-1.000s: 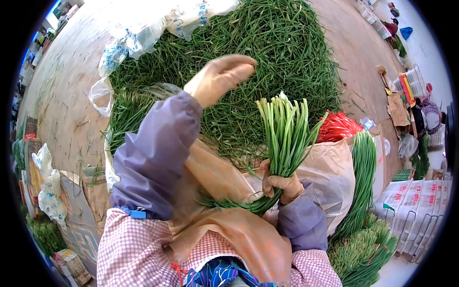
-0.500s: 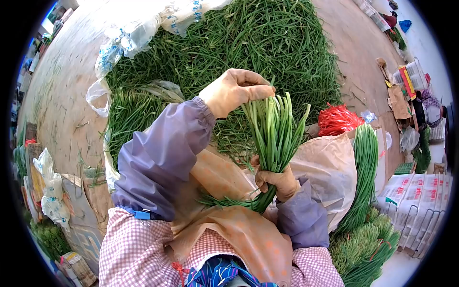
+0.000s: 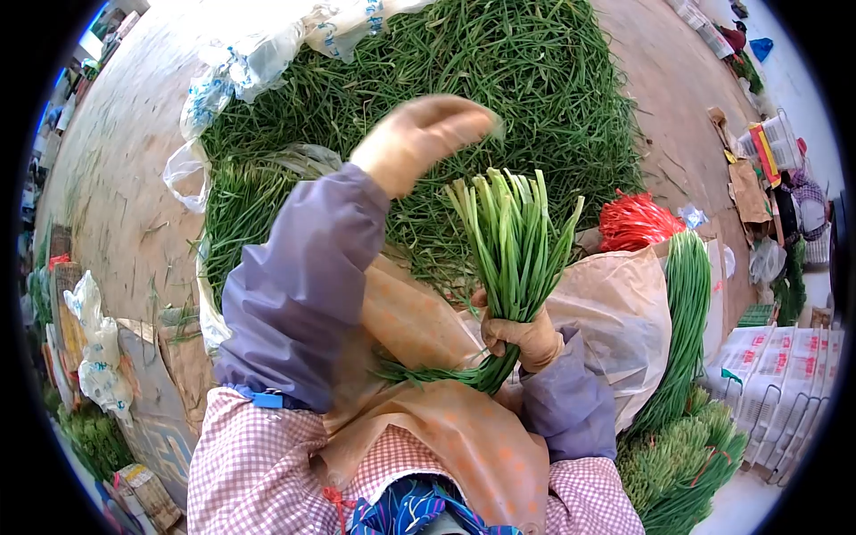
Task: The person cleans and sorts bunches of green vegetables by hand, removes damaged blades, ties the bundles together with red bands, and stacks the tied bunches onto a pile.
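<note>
A bunch of garlic chives (image 3: 513,250) stands nearly upright in my right hand (image 3: 526,341), whose gloved fingers are wrapped round its lower part. The pale cut ends point up and fan out, while the long leaves bend left over my apron (image 3: 428,401). My left hand (image 3: 419,138), also gloved, is raised above and left of the stem ends, apart from them. Motion smears its fingers; whether anything is between them cannot be made out. Beyond both hands spreads a large heap of loose chives (image 3: 446,80).
Red ties (image 3: 635,221) lie right of the heap. Beside them, long chives (image 3: 685,303) drape downward over a plastic sheet (image 3: 615,308), above tied bundles (image 3: 678,468). Stacked white crates (image 3: 776,383) stand at the right; crumpled plastic bags (image 3: 98,357) lie at the left.
My left hand has lifted off the stem ends, moving up and left. My right hand keeps its grip on the bunch, almost unmoved.
</note>
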Demonstrator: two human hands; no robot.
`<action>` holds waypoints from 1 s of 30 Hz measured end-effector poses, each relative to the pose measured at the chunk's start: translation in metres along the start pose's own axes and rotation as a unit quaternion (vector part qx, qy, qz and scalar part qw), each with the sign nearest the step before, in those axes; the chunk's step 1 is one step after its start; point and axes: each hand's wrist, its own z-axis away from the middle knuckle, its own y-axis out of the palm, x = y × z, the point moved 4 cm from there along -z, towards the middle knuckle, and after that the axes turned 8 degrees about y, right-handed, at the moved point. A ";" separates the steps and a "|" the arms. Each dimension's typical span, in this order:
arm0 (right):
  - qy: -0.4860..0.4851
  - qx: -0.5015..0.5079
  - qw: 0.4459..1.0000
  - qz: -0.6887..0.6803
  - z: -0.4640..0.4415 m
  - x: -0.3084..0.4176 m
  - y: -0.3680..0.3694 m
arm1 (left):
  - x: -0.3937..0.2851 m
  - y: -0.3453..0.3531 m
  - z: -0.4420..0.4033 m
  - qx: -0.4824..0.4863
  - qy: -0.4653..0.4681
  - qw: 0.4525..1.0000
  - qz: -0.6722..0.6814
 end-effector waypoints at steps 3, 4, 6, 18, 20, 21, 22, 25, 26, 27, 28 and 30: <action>0.005 -0.017 0.999 0.050 0.006 0.009 0.013 | 0.012 0.033 0.005 0.113 -0.056 0.987 0.099; 0.016 -0.017 0.998 0.055 0.006 0.009 0.013 | 0.012 0.038 0.006 0.140 -0.075 0.980 0.117; 0.037 -0.018 0.997 0.062 0.006 0.008 0.010 | 0.016 0.036 0.007 0.122 -0.170 0.967 0.143; 0.089 0.012 0.994 0.058 0.003 -0.001 0.003 | 0.030 0.033 0.000 0.154 -0.100 0.979 0.084; 0.085 0.018 0.995 0.057 0.004 -0.001 0.002 | 0.028 0.030 0.001 0.158 -0.113 0.976 0.099; 0.083 0.018 0.995 0.057 0.004 -0.001 0.004 | 0.027 0.028 0.002 0.170 -0.130 0.971 0.109; 0.081 0.018 0.995 0.057 0.004 -0.001 0.005 | 0.026 0.026 0.003 0.181 -0.147 0.965 0.118; 0.096 0.001 0.993 0.066 0.000 -0.009 0.003 | 0.026 0.025 0.004 0.203 -0.170 0.958 0.111; 0.096 0.003 0.993 0.065 0.000 -0.011 0.003 | 0.029 0.025 0.004 0.212 -0.170 0.958 0.094; 0.095 0.005 0.993 0.064 -0.001 -0.012 0.002 | 0.031 0.028 0.003 0.229 -0.148 0.960 0.069; 0.093 0.006 0.994 0.063 -0.001 -0.013 0.000 | 0.033 0.029 0.004 0.245 -0.162 0.953 0.079; 0.104 0.003 0.993 0.059 -0.002 -0.016 -0.002 | 0.033 0.032 0.006 0.279 -0.188 0.936 0.099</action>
